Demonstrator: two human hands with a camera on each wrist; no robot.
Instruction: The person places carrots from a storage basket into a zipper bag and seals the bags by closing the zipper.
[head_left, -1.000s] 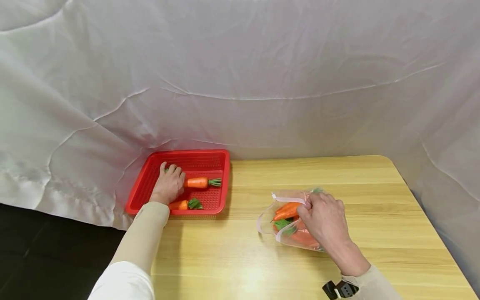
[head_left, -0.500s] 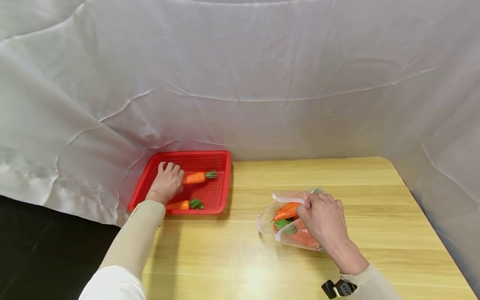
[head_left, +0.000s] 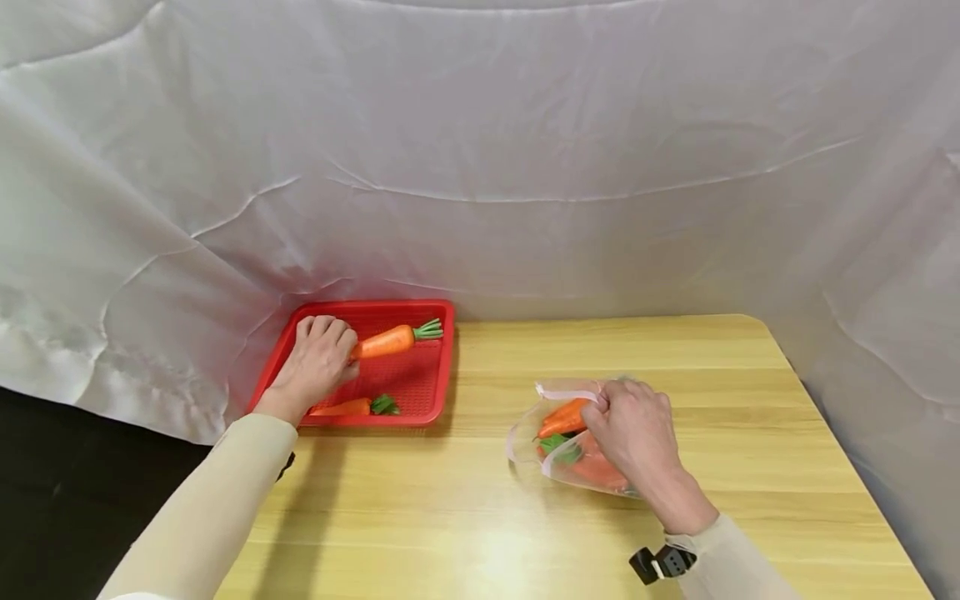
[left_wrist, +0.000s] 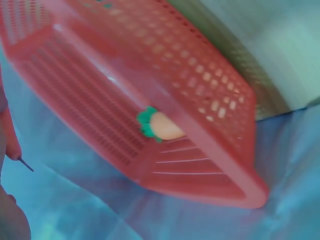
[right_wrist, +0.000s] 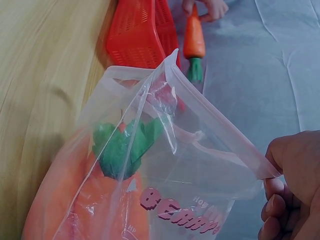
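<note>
My left hand (head_left: 318, 360) grips the thin end of an orange carrot (head_left: 387, 340) with a green top, lifted a little above the red perforated basket (head_left: 436, 382) at the table's back left. A second carrot (head_left: 352, 407) lies in the basket near its front wall; the left wrist view shows its green end (left_wrist: 157, 125) through the basket (left_wrist: 200, 100). My right hand (head_left: 633, 429) pinches the upper rim of a clear zip bag (head_left: 551, 433) lying on the table, holding its mouth agape toward the left. Inside the bag (right_wrist: 165, 165) lie carrots (right_wrist: 95, 200) with green tops.
The wooden table (head_left: 480, 500) runs from the basket to a rounded back right corner (head_left: 757, 321). White cloth (head_left: 480, 150) hangs behind and on both sides. A dark floor (head_left: 45, 500) lies beyond the table's left edge. A black strap (head_left: 660, 562) sits on my right wrist.
My left hand closed on the upper carrot in the basket and raised it, its green top swinging up and toward the back. My right hand kept its hold on the bag rim.
</note>
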